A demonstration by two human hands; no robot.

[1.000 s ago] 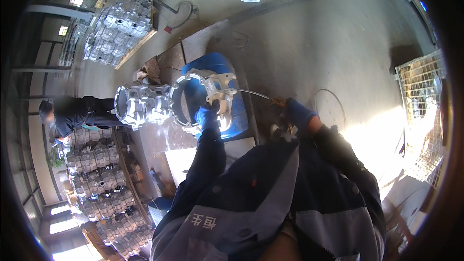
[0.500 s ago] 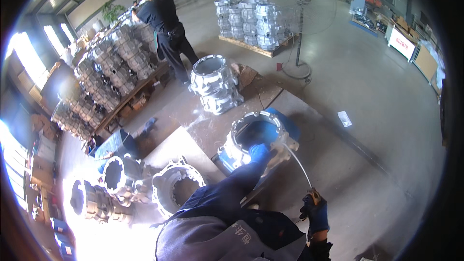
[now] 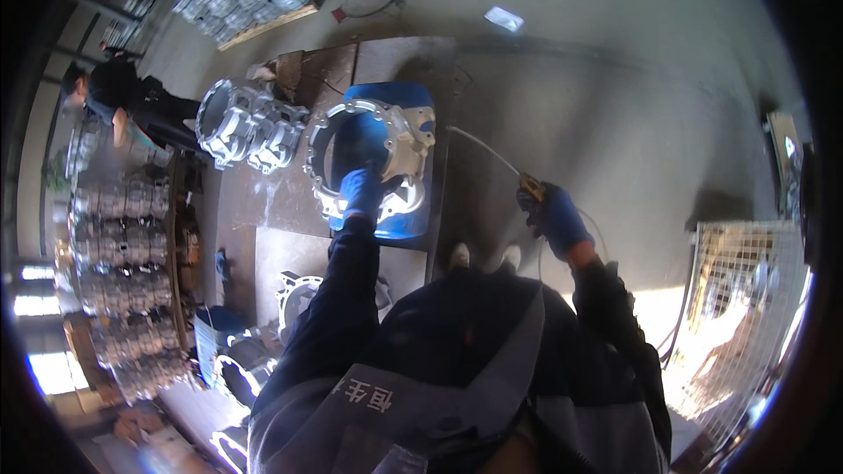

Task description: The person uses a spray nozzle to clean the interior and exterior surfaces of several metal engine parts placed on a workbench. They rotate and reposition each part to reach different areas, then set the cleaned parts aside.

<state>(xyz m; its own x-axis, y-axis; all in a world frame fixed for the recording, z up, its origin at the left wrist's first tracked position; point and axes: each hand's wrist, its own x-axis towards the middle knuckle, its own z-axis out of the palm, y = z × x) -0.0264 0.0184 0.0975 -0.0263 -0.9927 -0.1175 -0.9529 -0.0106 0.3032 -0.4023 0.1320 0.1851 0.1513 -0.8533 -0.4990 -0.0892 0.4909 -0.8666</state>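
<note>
Right hand [image 3: 558, 215] closed round wand [image 3: 489, 150], long axis up-left toward casting [image 3: 404, 154]; left hand [image 3: 359, 191], grip unclear.

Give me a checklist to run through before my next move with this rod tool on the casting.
1. Gloves on: ok; blue ones cover the left hand and right hand.
2. Tool in hand: ok; the right hand grips the yellowish tool, its thin rod pointing toward the casting.
3. Casting supported: ok; it rests on the blue support.
4. Casting held firmly: cannot tell; the left hand is at it, but its grip is unclear.
5. Rod tip against the casting: not ok; it appears just short of it.
6. Other person out of the way: ok; beyond the stacked castings.
</note>
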